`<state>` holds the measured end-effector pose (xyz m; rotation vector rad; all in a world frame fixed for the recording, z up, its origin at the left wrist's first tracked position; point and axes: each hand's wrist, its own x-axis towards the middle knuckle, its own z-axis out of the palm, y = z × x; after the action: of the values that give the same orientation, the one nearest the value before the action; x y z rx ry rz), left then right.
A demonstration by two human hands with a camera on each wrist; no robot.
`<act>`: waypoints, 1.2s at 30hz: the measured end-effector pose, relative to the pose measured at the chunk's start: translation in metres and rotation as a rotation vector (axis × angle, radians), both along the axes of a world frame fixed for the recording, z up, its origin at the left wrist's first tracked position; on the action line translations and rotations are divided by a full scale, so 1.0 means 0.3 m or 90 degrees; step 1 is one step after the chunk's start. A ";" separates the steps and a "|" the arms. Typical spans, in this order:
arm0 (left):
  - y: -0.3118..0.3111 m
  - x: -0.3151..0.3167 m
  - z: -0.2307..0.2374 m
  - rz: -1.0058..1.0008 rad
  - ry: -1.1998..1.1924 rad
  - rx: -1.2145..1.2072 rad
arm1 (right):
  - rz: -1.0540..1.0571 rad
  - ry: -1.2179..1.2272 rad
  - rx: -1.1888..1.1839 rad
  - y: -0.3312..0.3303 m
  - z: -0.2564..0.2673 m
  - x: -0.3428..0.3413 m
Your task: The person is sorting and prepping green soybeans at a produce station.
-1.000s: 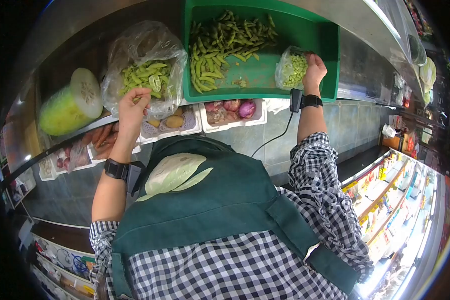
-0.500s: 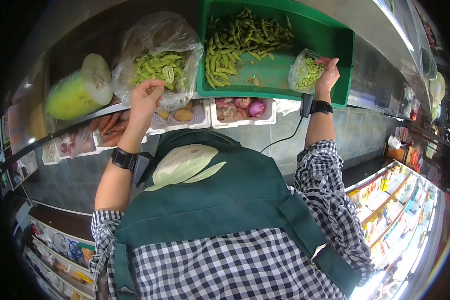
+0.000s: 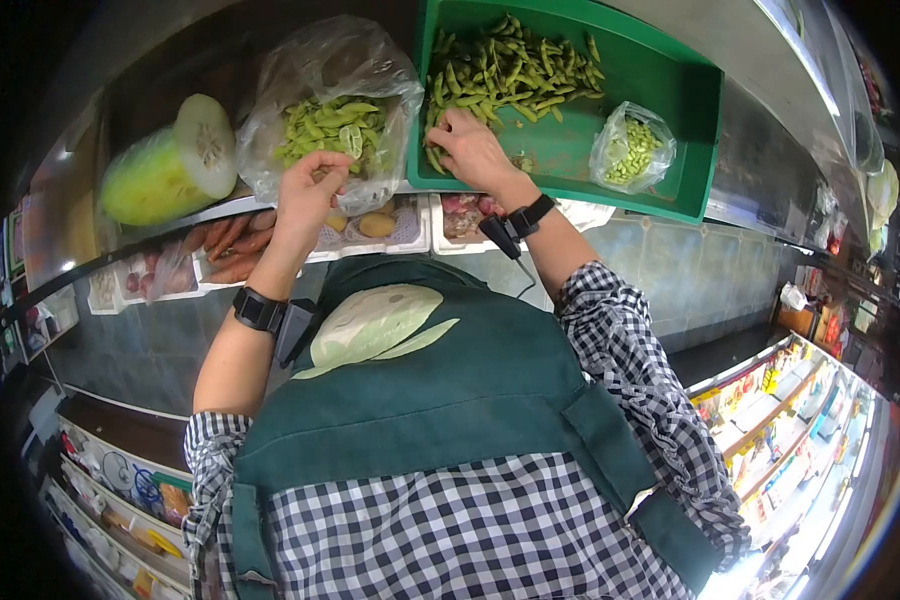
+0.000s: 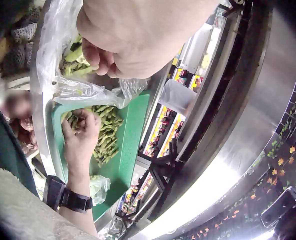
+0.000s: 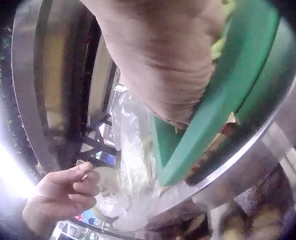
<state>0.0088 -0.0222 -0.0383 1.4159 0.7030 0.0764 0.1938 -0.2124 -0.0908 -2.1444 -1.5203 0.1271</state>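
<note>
My left hand (image 3: 308, 192) hovers at the near side of a clear plastic bag (image 3: 300, 60), fingers loosely curled, and no object shows between them. In this bag lie green soybean pods (image 3: 320, 125) and a pale, split-looking pod (image 3: 350, 140). My right hand (image 3: 475, 150) reaches into the green tray (image 3: 570, 185), its fingers bent down among the pods (image 3: 515, 70) at the tray's left end; I cannot tell whether it pinches one. The left wrist view shows the same right hand (image 4: 80, 145) over the pods. A small clear bag of shelled beans (image 3: 632, 150) sits in the tray's right end.
A cut winter melon (image 3: 160, 170) lies on the counter, left of the bag. Below its front edge stand white boxes of potatoes (image 3: 375, 224), carrots (image 3: 240, 245) and onions (image 3: 460, 205). A lit shelf (image 3: 800, 420) is at the right, other shelves (image 3: 120, 510) at lower left.
My right hand has left the small bag of shelled beans and moved left across the tray to the pods. The left hand has stayed near the large bag. The whole head view has shifted slightly.
</note>
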 end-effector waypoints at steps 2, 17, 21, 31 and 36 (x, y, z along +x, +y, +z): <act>0.002 -0.009 0.002 0.005 0.003 0.001 | 0.005 -0.011 -0.033 0.012 -0.006 0.016; -0.010 -0.031 -0.021 0.016 0.019 -0.009 | 0.020 0.010 -0.003 -0.089 0.011 0.112; -0.016 -0.023 -0.005 0.014 0.029 0.001 | -0.090 0.042 -0.164 -0.076 -0.040 0.064; -0.020 -0.018 -0.010 -0.004 0.053 0.009 | -0.207 0.068 -0.086 0.016 -0.057 0.007; -0.028 -0.010 0.000 -0.010 0.052 0.005 | -0.289 0.034 -0.268 0.059 -0.056 -0.006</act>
<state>0.0058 -0.0305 -0.0383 1.4380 0.7600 0.0093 0.1919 -0.1947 -0.1075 -2.7370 -1.0025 0.3682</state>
